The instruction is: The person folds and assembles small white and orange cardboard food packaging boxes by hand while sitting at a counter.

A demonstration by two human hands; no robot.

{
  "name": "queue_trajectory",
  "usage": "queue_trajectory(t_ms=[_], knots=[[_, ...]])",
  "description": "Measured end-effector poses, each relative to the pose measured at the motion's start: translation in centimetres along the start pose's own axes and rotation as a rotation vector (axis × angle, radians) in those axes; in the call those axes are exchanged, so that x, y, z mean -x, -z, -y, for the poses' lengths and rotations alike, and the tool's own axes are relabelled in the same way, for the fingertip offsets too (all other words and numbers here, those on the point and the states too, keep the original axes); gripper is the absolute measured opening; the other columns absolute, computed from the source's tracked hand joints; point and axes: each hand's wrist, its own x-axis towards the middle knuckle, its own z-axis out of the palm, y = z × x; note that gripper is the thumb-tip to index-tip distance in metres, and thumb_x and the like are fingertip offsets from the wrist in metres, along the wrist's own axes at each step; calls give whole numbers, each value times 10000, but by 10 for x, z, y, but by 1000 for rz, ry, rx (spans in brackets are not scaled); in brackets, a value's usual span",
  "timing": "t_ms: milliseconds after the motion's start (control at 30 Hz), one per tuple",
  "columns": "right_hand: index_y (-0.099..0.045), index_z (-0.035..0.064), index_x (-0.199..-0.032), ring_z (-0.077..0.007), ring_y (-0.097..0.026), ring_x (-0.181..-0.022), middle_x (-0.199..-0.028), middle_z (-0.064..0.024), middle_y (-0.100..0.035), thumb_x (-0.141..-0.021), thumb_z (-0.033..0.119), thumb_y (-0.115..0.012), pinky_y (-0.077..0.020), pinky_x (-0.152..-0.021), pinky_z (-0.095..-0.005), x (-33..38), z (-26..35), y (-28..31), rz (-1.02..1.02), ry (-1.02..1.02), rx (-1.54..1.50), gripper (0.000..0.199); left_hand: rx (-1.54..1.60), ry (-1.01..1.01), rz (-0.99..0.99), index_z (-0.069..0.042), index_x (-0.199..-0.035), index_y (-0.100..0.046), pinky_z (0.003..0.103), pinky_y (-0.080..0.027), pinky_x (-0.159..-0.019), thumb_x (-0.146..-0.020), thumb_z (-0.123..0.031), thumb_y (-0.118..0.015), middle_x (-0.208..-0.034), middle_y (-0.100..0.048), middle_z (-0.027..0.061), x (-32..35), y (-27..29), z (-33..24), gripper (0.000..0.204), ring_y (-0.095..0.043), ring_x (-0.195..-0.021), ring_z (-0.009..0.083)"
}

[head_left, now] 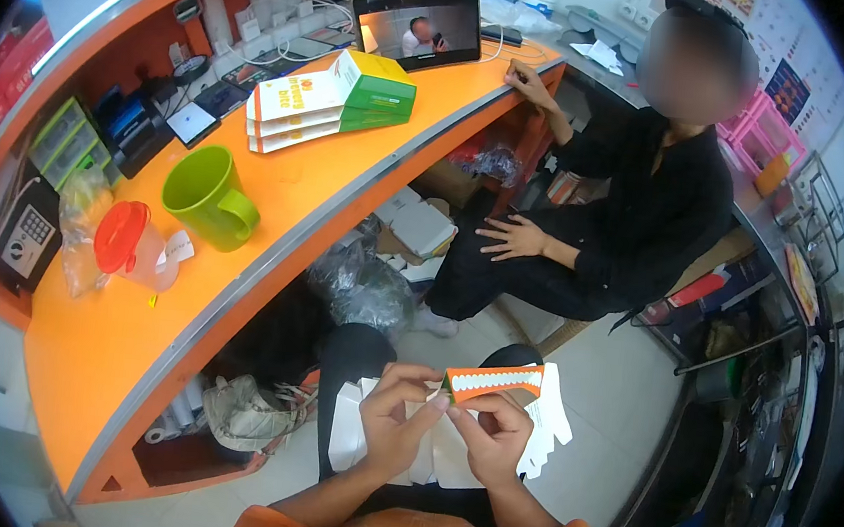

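Hands, two, low centre of view, forearms entering from 6 o'clock: left hand (396, 417) and right hand (499, 433) close together, fingertips of both pinched on one flat carton blank (494, 381), orange and green with a white scalloped edge. Blank held just above the hands, long axis running roughly 9 to 3 o'clock, right end tipped slightly up; left hand grips its 9 o'clock end, right hand its lower middle, neither clearly nearer. White unfolded blanks (550, 425), a loose stack on the lap beneath, number cannot be told. Orange tabletop (285, 221), curved, at 10 to 12 o'clock, well apart from the hands: green mug (209, 197), one; clear jug with red lid (133, 243), one; stacked flat cartons (331, 100), about three; tablet screen (418, 27), one. Seated person in black (637, 212) at 1 o'clock, one
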Motion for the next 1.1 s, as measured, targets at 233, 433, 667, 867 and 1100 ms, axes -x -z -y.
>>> queue_trajectory(t_ms=[233, 433, 667, 867, 1100], knots=[[-675, -74, -1060, -162, -669, -910, -994, -123, -703, -905, -41, -652, -529, -819, -288, -5, -11, 2, -114, -369, -477, 160, -493, -276, 22, -1, -827, -705, 343, -481, -821, -769, -11, -769, -1051, -710, 154, -8, -10, -13, 87, -609, -949, 268], [-701, -50, -1030, -137, -649, -936, -992, -89, -690, -893, -43, -663, -499, -810, -256, -8, -13, 7, -64, -274, -316, 143, -757, -487, 73, -5, -822, -718, 368, -504, -793, -731, -43, -797, -1051, -714, 152, -14, -11, -18, 126, -630, -927, 320], [-690, -25, -1060, -101, -631, -912, -1014, -63, -682, -922, 7, -649, -494, -772, -252, -2, -35, 2, -22, -343, -343, 147, -446, -196, 137, -10, -1102, -626, 349, -495, -788, -793, -134, -812, -1126, -668, 195, -7, 3, 6, 382, -633, -984, 291], [-636, -12, -1142, -86, -611, -856, -985, -38, -664, -954, 55, -620, -489, -749, -252, 5, -37, -9, 82, -544, -617, 200, 89, 143, 462, -9, -1427, -337, 257, -467, -768, -968, -351, -616, -1432, -477, 184, -27, 1, -11, 638, -564, -1084, 159], [-597, -3, -1170, -86, -589, -827, -982, -23, -641, -992, 71, -557, -479, -756, -258, -4, -22, -10, 149, -599, -544, 198, 7, 361, 354, -19, -1439, -382, 193, -430, -619, -1012, -188, -530, -1387, -545, 139, -22, -6, -11, 482, -569, -846, 85]])
